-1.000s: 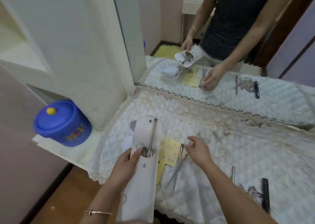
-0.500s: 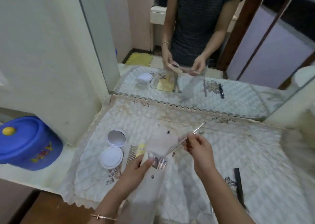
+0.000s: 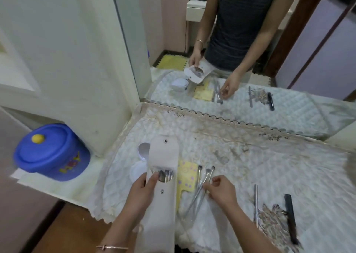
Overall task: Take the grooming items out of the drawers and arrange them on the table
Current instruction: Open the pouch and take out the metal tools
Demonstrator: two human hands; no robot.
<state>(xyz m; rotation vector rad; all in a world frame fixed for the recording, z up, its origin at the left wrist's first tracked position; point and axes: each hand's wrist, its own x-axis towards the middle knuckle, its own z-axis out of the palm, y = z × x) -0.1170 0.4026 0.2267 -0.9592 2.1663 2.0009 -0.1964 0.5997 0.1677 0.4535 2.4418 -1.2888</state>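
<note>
While your left hand (image 3: 142, 193) grips the white snap pouch (image 3: 163, 156), thumb pressed at its mouth and flap thrown open away from you, your right hand (image 3: 221, 193) sits with curled fingers on the shafts of the laid-out tools (image 3: 200, 187). Whether it pinches one of them or only touches them, you cannot tell from this view.

Those slim metal implements lie in a loose fan on the quilted table cover (image 3: 269, 166), just right of the yellow dotted card (image 3: 185, 175), heads pointing away from you. More pouched tools (image 3: 164, 174) show at the pouch's mouth, so the step in hand looks like emptying the pouch piece by piece, and it is not finished.

Already out on the cover are an open round compact mirror (image 3: 143, 150) half hidden behind the pouch flap, a lone metal tool (image 3: 255, 200) and a black comb (image 3: 290, 214), both well to the right.

For the next move, let go of the fan cleanly, bring your right fingers to the pouch mouth and pinch a single shaft. Keep the pouch steady and tipped up: its lower end overhangs the table's front edge, and the thin tools could slide out together or roll on the soft quilting. Setting each one parallel, beside the fan, would keep the arrangement tidy.
</note>
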